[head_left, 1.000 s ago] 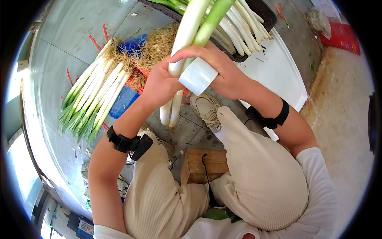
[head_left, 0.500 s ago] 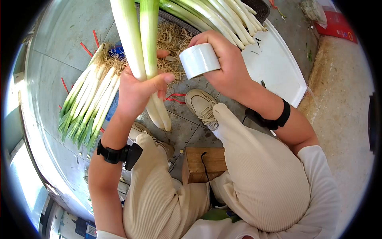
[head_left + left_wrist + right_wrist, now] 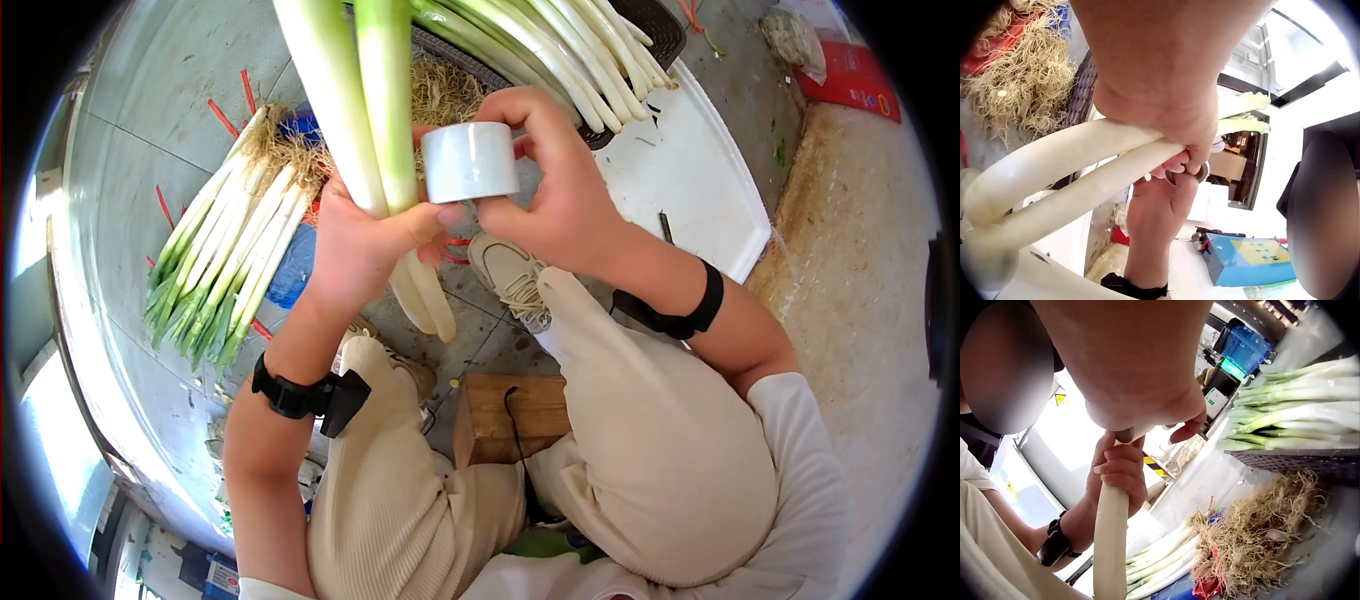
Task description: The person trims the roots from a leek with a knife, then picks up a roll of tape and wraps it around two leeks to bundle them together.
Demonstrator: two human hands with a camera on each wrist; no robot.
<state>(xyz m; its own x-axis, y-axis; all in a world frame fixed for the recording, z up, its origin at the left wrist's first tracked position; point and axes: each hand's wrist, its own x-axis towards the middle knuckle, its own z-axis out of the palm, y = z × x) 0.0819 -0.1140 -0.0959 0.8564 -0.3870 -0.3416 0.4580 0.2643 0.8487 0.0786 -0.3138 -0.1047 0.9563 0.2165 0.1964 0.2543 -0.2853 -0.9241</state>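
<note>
Two thick green onions [image 3: 387,100], white at the butt end and green higher up, stand side by side in my left hand [image 3: 350,245]. Its fingers and thumb wrap around the white part, and the butt ends stick out below. My right hand [image 3: 565,190] holds a wide roll of whitish tape [image 3: 470,162], with some fingers hidden behind it. The roll is close against the onions, right by the left thumb. In the right wrist view the left fingers [image 3: 1121,469] curl around a white stalk [image 3: 1110,537].
A bundle of green onions with roots [image 3: 235,230] lies on the floor at left. Cut roots [image 3: 1260,544] are heaped near a dark woven basket [image 3: 1297,461] of trimmed green onions [image 3: 580,60]. A white board [image 3: 690,170] is at right, a wooden block [image 3: 510,415] between the legs.
The hands first met around the onions and tape, then parted, the left hand moving left with the onions. Now the right hand has brought the tape roll left, back beside them.
</note>
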